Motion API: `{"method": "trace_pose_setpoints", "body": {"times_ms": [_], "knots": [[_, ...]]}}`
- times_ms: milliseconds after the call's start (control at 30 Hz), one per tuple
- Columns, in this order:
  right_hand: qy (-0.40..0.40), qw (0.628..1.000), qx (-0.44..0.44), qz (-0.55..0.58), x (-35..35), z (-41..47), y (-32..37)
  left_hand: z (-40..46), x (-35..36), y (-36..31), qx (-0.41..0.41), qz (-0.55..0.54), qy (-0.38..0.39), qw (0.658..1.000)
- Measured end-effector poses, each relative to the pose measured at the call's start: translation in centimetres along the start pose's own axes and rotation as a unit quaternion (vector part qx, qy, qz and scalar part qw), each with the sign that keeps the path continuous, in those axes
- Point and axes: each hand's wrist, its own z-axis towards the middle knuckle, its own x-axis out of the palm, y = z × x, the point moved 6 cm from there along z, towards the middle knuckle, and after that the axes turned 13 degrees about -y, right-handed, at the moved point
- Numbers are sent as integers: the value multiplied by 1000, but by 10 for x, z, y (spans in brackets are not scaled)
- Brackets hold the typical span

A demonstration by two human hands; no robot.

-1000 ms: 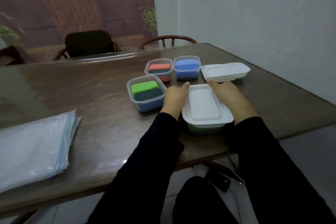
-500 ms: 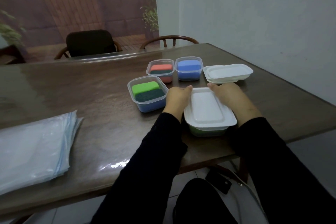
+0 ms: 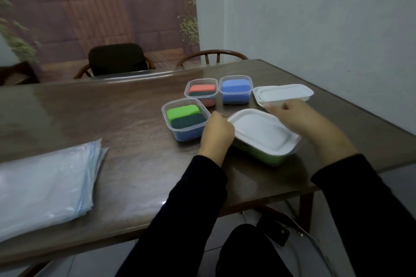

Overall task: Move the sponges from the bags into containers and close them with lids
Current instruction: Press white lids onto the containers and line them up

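On a glossy dark wood surface [image 3: 112, 119], the left hand [image 3: 217, 134] curls its grip on a white rectangular lid [image 3: 262, 131] capping a clear container [image 3: 267, 156]; the right hand [image 3: 299, 114] pinches spare lids [image 3: 283, 94]. Three clear tubs [image 3: 185, 119] hold sponges beside flat plastic bags [image 3: 42, 189]. No lettering is legible.

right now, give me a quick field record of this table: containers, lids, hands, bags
closed: lidded container, green sponge inside
open: three containers, each holding sponges
spare lids: white stack, far right
left hand: grip on the closed lid's left edge
right hand: at the lid's far corner, reaching toward the stack
bags: empty pile, left side of table
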Motion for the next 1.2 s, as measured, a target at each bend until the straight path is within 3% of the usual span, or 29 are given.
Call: {"method": "trace_pose_setpoints", "body": {"times_ms": [133, 233, 333, 500, 667, 933, 1033, 1100, 1167, 1200], "knots": [[-32, 998, -5, 55, 4, -30, -16, -7, -6, 16, -5, 23, 32, 999], [-69, 994, 0, 82, 7, -37, -20, -19, -13, 16, 21, 118, 76, 990], [-49, 996, -11, 77, 9, -28, -17, -19, -19, 7, 49, 174, 73, 981], [-38, 998, 21, 50, 12, -5, -12, 3, 6, -3, 1, 79, 87, 993], [4, 994, 72, 81, 20, 2, -24, 12, 16, 13, -31, -34, 44, 998], [-19, 998, 32, 45, 18, 7, -21, 20, 22, 16, -39, -72, 51, 995], [-62, 998, 5, -2, 16, 5, -17, 21, 21, 14, -36, -74, 55, 995], [-109, 988, -78, -72, 10, 0, -5, 21, 21, 11, -34, -69, 66, 995], [-91, 968, -209, -103, 13, -10, 12, 21, 21, 9, -29, -61, 84, 994], [-42, 964, -247, -85, 18, -17, 19, 21, 20, 9, -27, -63, 93, 993]]}}
